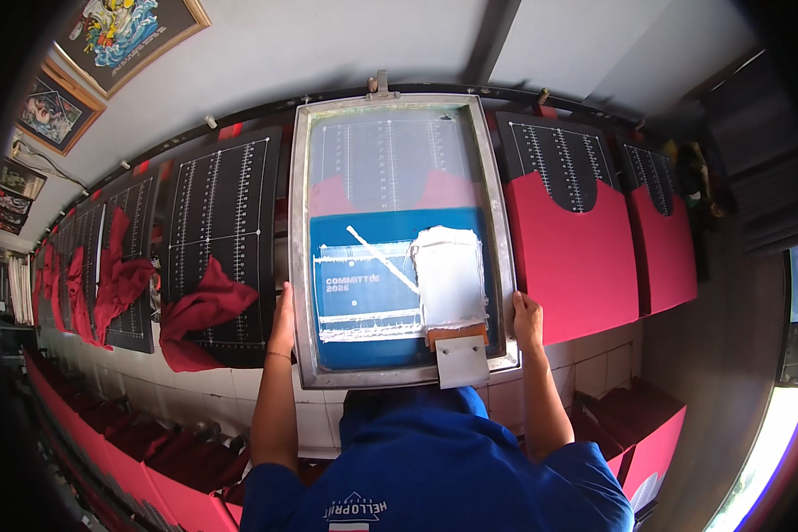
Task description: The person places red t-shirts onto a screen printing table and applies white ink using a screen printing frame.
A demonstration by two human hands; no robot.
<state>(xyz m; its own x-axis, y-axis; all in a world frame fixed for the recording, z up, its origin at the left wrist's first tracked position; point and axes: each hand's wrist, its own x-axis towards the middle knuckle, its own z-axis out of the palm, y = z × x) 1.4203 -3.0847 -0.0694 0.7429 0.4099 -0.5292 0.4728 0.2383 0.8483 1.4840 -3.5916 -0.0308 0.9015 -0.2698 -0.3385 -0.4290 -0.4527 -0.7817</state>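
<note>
A metal-edged screen printing frame [495, 204] lies across a black platen in front of me, with a red shirt showing dimly through its clear mesh. My left hand [282, 326] holds the frame's left side near the front corner. Opposite it, my right hand [528, 321] has its fingers curled round the right edge. White ink [452, 279] is heaped thickly on the right of the blue stencil [372, 356], and bands and a slanting streak of it cross the left part. A squeegee [461, 362] with a pale handle and orange-brown blade rests at the frame's front edge.
To the right, red shirts [576, 257] are spread flat over platens. On the left, crumpled red cloth [208, 310] hangs on a black platen [226, 177] with white ruled marks. A metal clamp [379, 86] stands behind the frame. Another row of red shirts [133, 465] is behind me.
</note>
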